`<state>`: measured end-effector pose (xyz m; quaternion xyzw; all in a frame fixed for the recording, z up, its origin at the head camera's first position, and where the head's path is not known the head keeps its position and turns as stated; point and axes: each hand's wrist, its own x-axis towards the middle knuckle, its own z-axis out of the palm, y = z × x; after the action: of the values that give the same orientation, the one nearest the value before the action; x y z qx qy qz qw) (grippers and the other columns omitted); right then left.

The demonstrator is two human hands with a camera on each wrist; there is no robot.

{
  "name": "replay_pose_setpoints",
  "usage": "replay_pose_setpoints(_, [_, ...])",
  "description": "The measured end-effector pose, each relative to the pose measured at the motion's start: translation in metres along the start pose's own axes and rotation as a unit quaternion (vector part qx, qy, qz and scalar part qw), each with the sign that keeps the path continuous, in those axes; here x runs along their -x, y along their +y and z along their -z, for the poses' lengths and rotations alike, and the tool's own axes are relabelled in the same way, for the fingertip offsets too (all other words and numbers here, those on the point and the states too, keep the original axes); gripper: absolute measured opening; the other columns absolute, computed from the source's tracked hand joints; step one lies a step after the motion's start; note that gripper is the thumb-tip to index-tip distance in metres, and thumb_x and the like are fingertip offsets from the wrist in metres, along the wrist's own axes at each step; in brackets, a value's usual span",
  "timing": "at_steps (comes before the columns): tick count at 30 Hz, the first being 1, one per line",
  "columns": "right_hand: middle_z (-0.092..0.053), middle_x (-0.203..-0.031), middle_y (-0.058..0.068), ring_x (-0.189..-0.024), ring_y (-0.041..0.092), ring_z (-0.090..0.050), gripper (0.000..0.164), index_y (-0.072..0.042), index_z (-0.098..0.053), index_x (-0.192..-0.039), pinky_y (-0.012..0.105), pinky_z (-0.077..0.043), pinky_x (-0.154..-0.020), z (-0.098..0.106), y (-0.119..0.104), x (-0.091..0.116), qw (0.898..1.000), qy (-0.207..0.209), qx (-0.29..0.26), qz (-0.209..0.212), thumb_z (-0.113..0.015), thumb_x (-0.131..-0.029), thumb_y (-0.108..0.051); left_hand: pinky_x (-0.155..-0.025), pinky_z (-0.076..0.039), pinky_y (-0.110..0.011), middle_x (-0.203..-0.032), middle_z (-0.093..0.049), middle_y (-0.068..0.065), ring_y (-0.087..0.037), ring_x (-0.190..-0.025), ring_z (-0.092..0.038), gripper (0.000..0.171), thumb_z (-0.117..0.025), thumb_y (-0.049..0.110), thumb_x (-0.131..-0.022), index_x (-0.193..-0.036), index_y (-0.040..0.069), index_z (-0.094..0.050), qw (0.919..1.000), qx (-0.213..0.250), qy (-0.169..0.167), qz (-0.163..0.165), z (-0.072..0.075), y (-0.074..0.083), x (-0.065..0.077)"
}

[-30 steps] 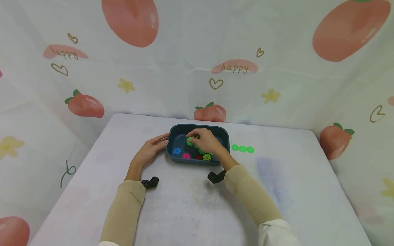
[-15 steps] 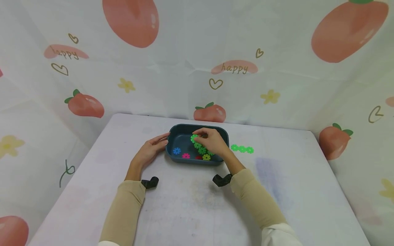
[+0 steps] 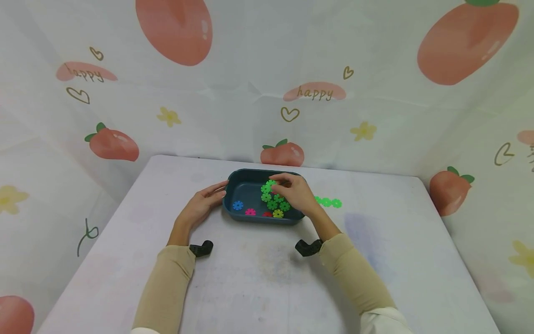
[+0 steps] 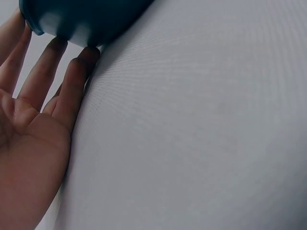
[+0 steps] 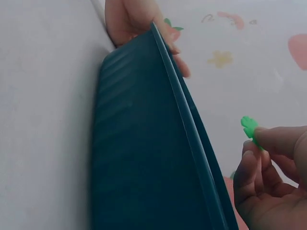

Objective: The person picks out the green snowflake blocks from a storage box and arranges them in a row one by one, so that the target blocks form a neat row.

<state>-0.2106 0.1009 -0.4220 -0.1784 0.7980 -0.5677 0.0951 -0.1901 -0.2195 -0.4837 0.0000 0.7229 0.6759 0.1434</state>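
Note:
My left hand lies at the left end of a dark teal tray, its fairly straight fingers touching the outer wall. The left wrist view shows those fingertips against the tray's underside edge. Over the right half of the tray, my right hand pinches a bright green snowflake disc between thumb and fingers, above the rim in the right wrist view. Inside lie several green discs, a blue disc, a pink disc, a yellow disc and a red piece.
Right of the tray, a row of green snowflake discs lies on the white table, partly behind my right hand. A fruit-printed cloth hangs behind and beside the table.
My right hand has drawn back to the right with the green disc, uncovering more green discs in the tray. My left hand has stayed at the tray's end.

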Motion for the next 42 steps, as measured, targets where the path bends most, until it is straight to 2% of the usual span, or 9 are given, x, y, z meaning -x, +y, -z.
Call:
replay_pose_setpoints(4, [-0.068, -0.107, 0.014, -0.095, 0.051, -0.062, 0.032, -0.008, -0.069, -0.129, 0.062, -0.054, -0.086, 0.003, 0.003, 0.002, 1.0, 0.006, -0.005, -0.004, -0.068, -0.099, -0.018, -0.108, -0.047, -0.017, -0.16, -0.046, -0.006, -0.006, -0.135, -0.054, 0.058, -0.066, 0.031, -0.101, -0.154, 0.018, -0.047, 0.9999, 0.009, -0.002, -0.004, 0.001, 0.0, 0.001])
replay_pose_setpoints(7, [-0.068, -0.106, 0.015, -0.095, 0.049, -0.063, 0.033, -0.008, -0.068, -0.13, 0.061, -0.055, -0.086, 0.006, 0.006, 0.003, 1.0, 0.012, -0.012, -0.007, -0.069, -0.099, -0.019, -0.105, -0.047, -0.014, -0.16, -0.046, -0.006, -0.004, -0.134, -0.055, 0.058, -0.066, 0.031, -0.1, -0.154, 0.019, -0.047, 1.0, 0.005, -0.003, -0.004, 0.001, -0.001, 0.001])
replay_pose_setpoints(16, [-0.062, -0.101, 0.008, -0.097, 0.05, -0.063, 0.032, -0.005, -0.068, -0.129, 0.061, -0.056, -0.089, 0.015, 0.01, 0.005, 0.998, 0.044, -0.037, -0.01, -0.068, -0.099, -0.015, -0.109, -0.045, -0.019, -0.162, -0.042, -0.009, -0.008, -0.136, -0.053, 0.059, -0.064, 0.031, -0.102, -0.156, 0.018, -0.044, 1.0, 0.004, -0.003, -0.008, 0.004, -0.003, -0.001])
replay_pose_setpoints(22, [-0.06, -0.101, 0.006, -0.099, 0.05, -0.06, 0.032, -0.006, -0.068, -0.129, 0.043, -0.059, -0.082, 0.023, 0.015, 0.006, 0.997, 0.062, -0.033, -0.017, -0.068, -0.099, -0.017, -0.105, -0.047, -0.015, -0.161, -0.046, -0.006, -0.005, -0.134, -0.055, 0.058, -0.066, 0.031, -0.1, -0.154, 0.019, -0.047, 0.9999, 0.011, 0.001, -0.002, 0.003, -0.003, -0.001])
replay_pose_setpoints(28, [-0.058, -0.102, 0.007, -0.094, 0.044, -0.061, 0.033, -0.004, -0.067, -0.13, 0.027, -0.058, -0.077, 0.032, 0.017, 0.013, 0.996, 0.08, -0.031, -0.032, -0.068, -0.099, -0.016, -0.109, -0.046, -0.018, -0.16, -0.046, -0.006, -0.002, -0.131, -0.057, 0.059, -0.066, 0.033, -0.1, -0.154, 0.019, -0.047, 1.0, 0.007, 0.004, 0.001, 0.001, -0.003, 0.001])
replay_pose_setpoints(29, [-0.058, -0.102, 0.008, -0.091, 0.039, -0.063, 0.034, -0.002, -0.066, -0.13, 0.025, -0.058, -0.076, 0.034, 0.018, 0.013, 0.995, 0.085, -0.032, -0.035, -0.068, -0.099, -0.014, -0.109, -0.046, -0.018, -0.16, -0.046, -0.006, -0.002, -0.131, -0.057, 0.059, -0.066, 0.033, -0.1, -0.154, 0.019, -0.047, 1.0, 0.005, 0.004, 0.001, 0.001, -0.003, 0.001])
replay_pose_setpoints(35, [-0.06, -0.105, 0.007, -0.087, 0.023, -0.066, 0.034, -0.003, -0.066, -0.13, 0.026, -0.06, -0.077, 0.046, 0.026, 0.016, 0.991, 0.117, -0.038, -0.051, -0.069, -0.098, -0.015, -0.11, -0.046, -0.019, -0.159, -0.047, -0.004, -0.007, -0.136, -0.054, 0.058, -0.067, 0.033, -0.099, -0.153, 0.02, -0.048, 1.0, 0.004, 0.002, -0.001, 0.001, -0.001, 0.0])
replay_pose_setpoints(38, [-0.061, -0.105, 0.006, -0.092, 0.028, -0.066, 0.035, -0.006, -0.067, -0.13, 0.026, -0.061, -0.079, 0.05, 0.029, 0.019, 0.99, 0.127, -0.038, -0.05, -0.07, -0.098, -0.02, -0.114, -0.044, -0.023, -0.159, -0.048, -0.004, -0.009, -0.137, -0.053, 0.058, -0.067, 0.032, -0.1, -0.153, 0.02, -0.049, 1.0, 0.002, 0.001, -0.001, 0.0, 0.0, 0.0])
replay_pose_setpoints(42, [-0.061, -0.102, 0.003, -0.09, 0.023, -0.067, 0.034, -0.006, -0.068, -0.129, 0.027, -0.061, -0.08, 0.054, 0.033, 0.022, 0.989, 0.139, -0.036, -0.046, -0.07, -0.098, -0.021, -0.116, -0.043, -0.027, -0.159, -0.048, -0.003, -0.01, -0.139, -0.053, 0.057, -0.067, 0.032, -0.1, -0.153, 0.02, -0.049, 1.0, -0.002, 0.001, 0.0, 0.0, -0.001, -0.001])
